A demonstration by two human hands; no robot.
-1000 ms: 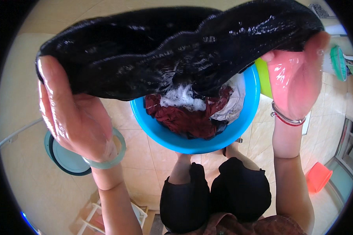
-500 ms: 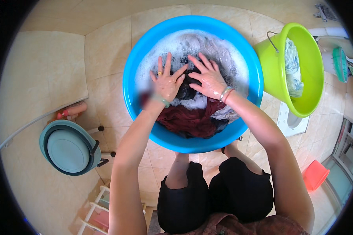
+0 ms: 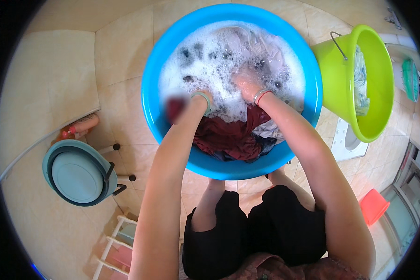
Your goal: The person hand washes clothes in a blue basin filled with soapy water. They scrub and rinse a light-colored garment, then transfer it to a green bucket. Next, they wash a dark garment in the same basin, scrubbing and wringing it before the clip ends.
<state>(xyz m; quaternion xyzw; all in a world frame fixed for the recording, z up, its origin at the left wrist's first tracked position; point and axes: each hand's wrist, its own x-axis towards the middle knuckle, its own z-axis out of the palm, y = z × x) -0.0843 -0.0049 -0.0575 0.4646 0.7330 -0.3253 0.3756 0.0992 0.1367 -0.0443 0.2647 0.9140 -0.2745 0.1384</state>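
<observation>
Both of my hands are sunk in the soapy water of a large blue basin (image 3: 151,100). White foam (image 3: 210,70) hides the fingers of my left hand (image 3: 207,97); only the wrist with a pale green bangle shows clearly. The back of my right hand (image 3: 248,87) is partly visible under bubbles, its fingers submerged, with a silver bangle and red cord at the wrist. Dark red cloth (image 3: 224,137) is bunched at the near side, next to both wrists. Pale wet cloth (image 3: 266,51) lies under the suds at the far right. What either hand touches underwater is hidden.
A lime green bucket (image 3: 333,77) tilts against the basin's right side, with pale blue and white cloth (image 3: 360,86) inside. Left stands a grey-green folding basin (image 3: 77,177) near the wall. A coral container (image 3: 374,206) is at the lower right, a white rack (image 3: 112,249) at the lower left.
My hands, spread on dark cloth at the surface before, have pushed down into the water. Foam now covers the dark cloth. The view has shifted slightly.
</observation>
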